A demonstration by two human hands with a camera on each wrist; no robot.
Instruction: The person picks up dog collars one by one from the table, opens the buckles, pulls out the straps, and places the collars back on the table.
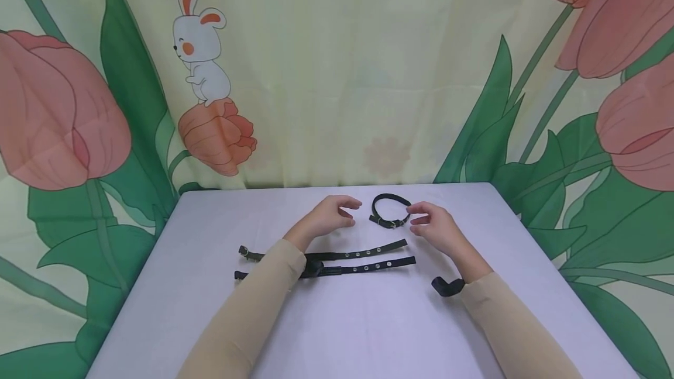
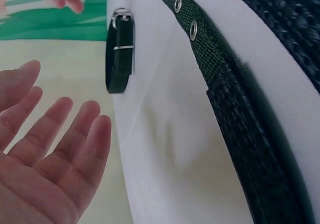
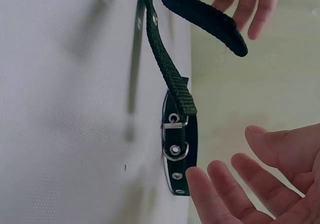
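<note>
At the back of the table, a dark collar (image 1: pixel 387 224) is buckled into a ring, its metal buckle and D-ring showing in the right wrist view. My right hand (image 1: pixel 434 227) is at the ring's right side, fingertips close to the band and fingers loosely bent. To the ring's left, my left hand (image 1: pixel 329 214) hovers with fingers spread and nothing between them. Two unfastened collars lie stretched out nearer me: one strap (image 1: pixel 363 253) with eyelets and, in front of it, a second strap (image 1: pixel 374 267). My left forearm hides part of both.
A white-covered table (image 1: pixel 368 326) carries the collars. Behind it hangs a curtain (image 1: pixel 337 75) printed with tulips and a rabbit. A small black object (image 1: pixel 447 286) sits at my right wrist, and another dark piece (image 1: pixel 312 268) is by my left wrist.
</note>
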